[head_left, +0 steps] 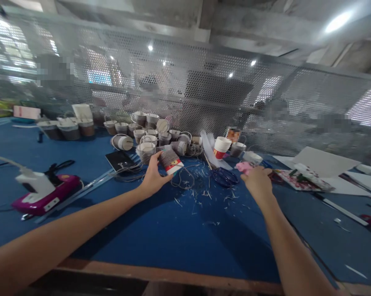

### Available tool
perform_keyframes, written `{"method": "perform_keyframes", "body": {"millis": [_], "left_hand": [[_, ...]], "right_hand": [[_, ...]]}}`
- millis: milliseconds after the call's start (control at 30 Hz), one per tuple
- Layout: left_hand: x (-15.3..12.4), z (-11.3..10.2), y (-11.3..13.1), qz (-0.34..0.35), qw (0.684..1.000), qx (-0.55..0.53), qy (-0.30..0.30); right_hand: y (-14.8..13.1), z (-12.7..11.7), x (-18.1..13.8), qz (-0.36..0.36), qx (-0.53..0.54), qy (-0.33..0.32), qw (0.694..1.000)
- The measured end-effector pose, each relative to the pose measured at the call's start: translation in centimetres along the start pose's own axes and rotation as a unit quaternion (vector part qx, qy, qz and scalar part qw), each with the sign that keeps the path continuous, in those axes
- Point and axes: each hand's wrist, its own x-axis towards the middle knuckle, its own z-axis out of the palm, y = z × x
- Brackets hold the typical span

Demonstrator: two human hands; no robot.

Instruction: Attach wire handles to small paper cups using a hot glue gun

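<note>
In my left hand (154, 172) is a paper cup (173, 166), tipped on its side. Grey-brown string is wound round much of it, and a red and white band stays bare. Loose string (185, 181) trails over the mat beside it. My right hand (258, 183) is closed round a pink tool (244, 167) that looks like a hot glue gun; my fingers hide most of it. Between the two hands lie dark blue scissors (225, 176) and, behind them, a stack of white and red paper cups (221, 148).
Several string-wrapped cups with handles (147, 146) crowd the back of the blue table (179, 238). A purple power strip (46, 195) with a white plug is at left, near a black phone-like slab (120, 161). Papers (324, 162) lie at right. A perforated metal screen (216, 86) stands behind.
</note>
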Motion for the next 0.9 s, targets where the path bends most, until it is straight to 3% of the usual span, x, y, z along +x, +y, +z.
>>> {"method": "perform_keyframes", "body": {"millis": [67, 133, 200, 267, 333, 367, 733, 900], "left_hand": [[0.0, 0.0, 0.2, 0.004, 1.000, -0.005, -0.009], [0.0, -0.1, 0.3, 0.011, 1.000, -0.011, -0.015], [0.1, -0.1, 0.2, 0.021, 0.999, -0.011, -0.023], [0.2, -0.2, 0.1, 0.031, 0.999, -0.006, -0.032], [0.2, -0.2, 0.0, 0.041, 0.998, -0.005, -0.039], [0.2, -0.2, 0.0, 0.045, 0.998, -0.006, -0.040], [0.1, -0.4, 0.2, 0.099, 0.993, 0.003, -0.060], [0.0, -0.3, 0.1, 0.119, 0.990, -0.005, -0.074]], "right_hand": [[-2.4, -0.8, -0.7, -0.005, 0.080, 0.040, 0.996], [-5.2, -1.4, -1.9, -0.033, 0.254, 0.008, 0.967], [-7.6, -1.8, -3.5, -0.004, 0.441, -0.135, 0.887], [-9.1, -2.0, -5.1, 0.036, 0.565, -0.231, 0.792], [-9.9, -2.0, -6.2, 0.059, 0.603, -0.301, 0.736], [-10.1, -2.0, -6.5, 0.065, 0.605, -0.320, 0.726], [-10.4, -1.3, -7.4, 0.110, 0.577, -0.339, 0.735], [-10.9, -1.2, -7.7, 0.096, 0.578, -0.348, 0.732]]}}
